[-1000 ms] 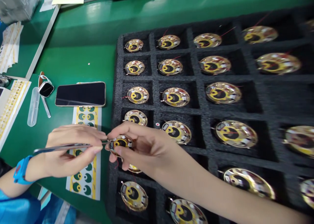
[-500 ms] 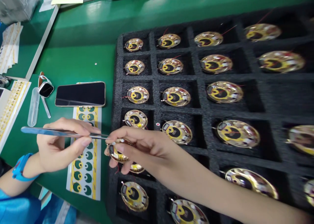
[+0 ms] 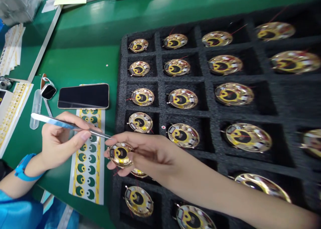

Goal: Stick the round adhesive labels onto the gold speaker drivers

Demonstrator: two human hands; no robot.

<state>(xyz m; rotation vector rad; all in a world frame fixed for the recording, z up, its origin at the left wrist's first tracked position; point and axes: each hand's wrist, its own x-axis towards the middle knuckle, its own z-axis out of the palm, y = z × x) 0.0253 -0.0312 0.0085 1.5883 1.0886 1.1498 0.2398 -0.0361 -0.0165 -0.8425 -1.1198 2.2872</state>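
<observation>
Lifting tweezers: the head view shows the left hand (image 3: 61,140) pinching blue-handled tweezers (image 3: 60,123) like a pen, and they are drawing back from the disc, their tips now hovering just apart from it.
Gripping disc: the right hand (image 3: 150,155) is pinching a gold round disc (image 3: 120,154) by its rim between thumb and fingers.
Disc position: it is hanging over the left edge of a black foam tray (image 3: 210,117).
Surroundings: a sticker sheet (image 3: 97,175), a smartphone (image 3: 83,95) and a smartwatch (image 3: 48,91) are lying on a green bench (image 3: 75,61).
</observation>
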